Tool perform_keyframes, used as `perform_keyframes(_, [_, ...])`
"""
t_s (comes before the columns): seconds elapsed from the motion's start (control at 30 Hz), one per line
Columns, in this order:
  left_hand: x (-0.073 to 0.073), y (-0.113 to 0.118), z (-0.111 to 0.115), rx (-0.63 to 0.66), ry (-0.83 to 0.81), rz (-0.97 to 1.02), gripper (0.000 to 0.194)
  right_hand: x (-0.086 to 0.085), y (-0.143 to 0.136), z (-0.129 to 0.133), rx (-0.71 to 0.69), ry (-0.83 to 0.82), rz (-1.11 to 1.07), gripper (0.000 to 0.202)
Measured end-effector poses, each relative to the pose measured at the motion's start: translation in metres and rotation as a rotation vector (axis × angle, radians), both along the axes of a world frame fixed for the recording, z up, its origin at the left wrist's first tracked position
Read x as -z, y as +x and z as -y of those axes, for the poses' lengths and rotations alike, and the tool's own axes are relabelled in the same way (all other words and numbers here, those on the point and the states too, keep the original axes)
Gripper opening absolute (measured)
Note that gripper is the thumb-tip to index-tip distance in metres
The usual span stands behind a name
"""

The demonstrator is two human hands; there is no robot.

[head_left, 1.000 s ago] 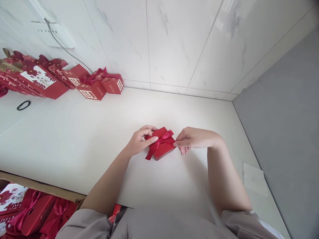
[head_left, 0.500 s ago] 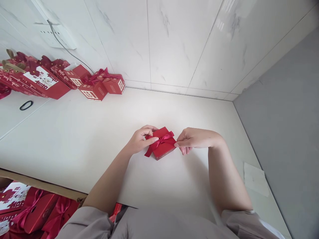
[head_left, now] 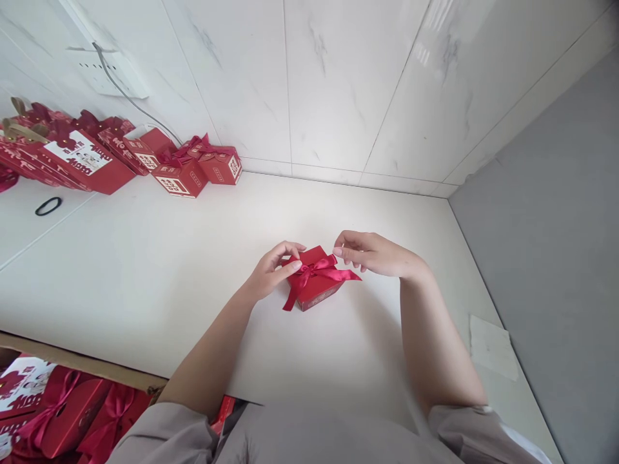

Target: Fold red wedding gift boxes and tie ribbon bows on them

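Observation:
A small red gift box [head_left: 323, 288] lies on the white table, tied with a crimson satin ribbon [head_left: 314, 269] in a bow. My left hand [head_left: 276, 267] grips the box's left side, its thumb on top beside the knot and its fingers around the far edge. One ribbon tail hangs over the near left side; the other reaches past the right edge. Just off the upper right of the box, close to the bow's right loop, is my right hand [head_left: 360, 250]. Its thumb and curled fingers are slightly apart, with nothing visible between them.
Red ribboned boxes [head_left: 193, 169] and a row of red gift bags [head_left: 91, 161] stand along the tiled wall at back left. A black loop [head_left: 48, 206] lies before them. At lower left, a cardboard carton [head_left: 87, 367] holds more ribboned boxes. A grey wall [head_left: 541, 225] bounds the right.
My right hand has let go of the right ribbon tail and moved up towards the bow's loop. That tail now lies free over the box's edge. My left hand stays on the box.

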State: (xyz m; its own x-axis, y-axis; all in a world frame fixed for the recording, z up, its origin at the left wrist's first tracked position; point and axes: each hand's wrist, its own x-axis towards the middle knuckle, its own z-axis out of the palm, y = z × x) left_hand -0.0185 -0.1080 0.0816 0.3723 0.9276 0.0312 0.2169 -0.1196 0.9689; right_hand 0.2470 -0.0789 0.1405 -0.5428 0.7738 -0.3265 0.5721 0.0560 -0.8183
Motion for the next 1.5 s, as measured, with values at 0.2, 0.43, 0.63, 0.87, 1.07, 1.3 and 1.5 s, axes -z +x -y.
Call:
perform_keyframes(0.2, [-0.01,-0.037,-0.002,-0.166,0.095,-0.557,0.042,0.006,-0.001,-0.003,-0.136,-0.059,-0.054,0.033])
perform_keyframes(0.43, [-0.01,-0.04,-0.004,0.302,-0.283,-0.469,0.047,0.007,0.0,-0.003,-0.205,-0.135,-0.127,0.026])
perform_keyframes(0.63, [-0.011,-0.022,-0.001,0.357,-0.287,-0.294,0.043,0.008,0.001,-0.004,-0.247,-0.183,-0.106,0.021])
perform_keyframes(0.87, [-0.014,-0.019,-0.003,0.233,-0.315,-0.137,0.039,0.012,0.004,-0.005,-0.237,-0.258,-0.149,0.026])
perform_keyframes(1.07, [-0.015,-0.019,-0.003,0.239,-0.339,-0.109,0.037,0.01,0.003,-0.005,-0.257,-0.244,-0.131,0.024])
perform_keyframes(1.3, [-0.015,-0.022,-0.005,0.275,-0.366,-0.132,0.035,0.013,0.0,-0.008,-0.251,-0.268,-0.167,0.035])
perform_keyframes(1.5, [-0.014,-0.024,-0.005,0.289,-0.355,-0.152,0.036,0.024,0.002,-0.015,-0.241,-0.28,-0.181,0.035])
